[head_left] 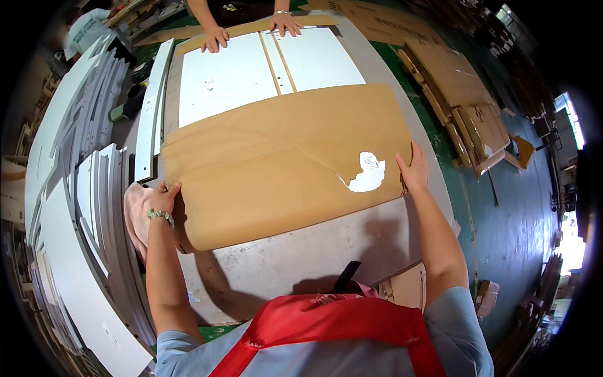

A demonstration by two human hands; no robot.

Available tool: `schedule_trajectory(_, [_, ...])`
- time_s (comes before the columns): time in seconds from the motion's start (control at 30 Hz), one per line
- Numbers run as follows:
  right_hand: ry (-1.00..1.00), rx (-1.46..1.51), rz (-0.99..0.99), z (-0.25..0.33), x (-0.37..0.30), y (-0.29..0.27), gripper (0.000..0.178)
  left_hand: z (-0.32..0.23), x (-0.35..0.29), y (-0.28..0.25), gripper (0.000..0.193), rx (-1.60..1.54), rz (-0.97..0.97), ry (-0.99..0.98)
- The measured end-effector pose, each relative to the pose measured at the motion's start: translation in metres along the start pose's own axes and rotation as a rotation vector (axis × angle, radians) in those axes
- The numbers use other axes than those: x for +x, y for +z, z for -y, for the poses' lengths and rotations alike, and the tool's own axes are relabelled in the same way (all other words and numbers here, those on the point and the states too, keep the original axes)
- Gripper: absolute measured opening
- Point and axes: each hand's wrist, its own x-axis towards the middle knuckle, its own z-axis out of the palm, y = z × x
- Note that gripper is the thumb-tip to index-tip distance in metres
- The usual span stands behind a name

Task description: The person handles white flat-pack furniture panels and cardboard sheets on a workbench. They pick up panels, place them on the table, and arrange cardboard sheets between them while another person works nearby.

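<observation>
A brown cardboard sheet (276, 163) lies across the near part of white panels (229, 78) on the table. Its near edge is raised, casting a shadow on the tabletop. My left hand (164, 200) grips its left edge, thumb on top and the other fingers mostly hidden underneath. At the right edge, my right hand (414, 168) holds the sheet between thumb and fingers. A torn white patch (368, 174) shows on the cardboard near that hand. Across the table, a co-worker's two hands (217, 39) press flat on the far edge of the panels.
Stacked white and grey boards (94, 220) stand close on the left. Beside my left hand hangs a pink cloth (135, 213). Flat cardboard packages (452, 81) are piled at the right. The grey tabletop (301, 232) shows in front of me. Another person (91, 31) is at far left.
</observation>
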Motion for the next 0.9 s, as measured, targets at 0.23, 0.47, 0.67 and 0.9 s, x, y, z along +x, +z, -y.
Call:
schedule_trajectory(0.23, [-0.578, 0.112, 0.101, 0.072, -0.071, -0.016, 0.052, 0.008, 0.023, 0.023, 0.037, 0.209, -0.295, 0.082])
schedule_trajectory(0.47, [-0.392, 0.233, 0.077, 0.084, -0.099, 0.017, 0.049, -0.108, -0.025, 0.079, 0.052, 0.606, -0.344, 0.31])
schedule_trajectory(0.67, [-0.27, 0.431, -0.02, 0.079, -0.117, -0.04, 0.044, -0.174, -0.162, 0.264, 0.098, 0.679, 0.563, 1.344])
schedule_trajectory(0.9, [0.445, 0.874, 0.021, -0.049, -0.398, -0.094, 0.033, -0.183, -0.142, 0.288, 0.102, 0.851, 0.491, 1.234])
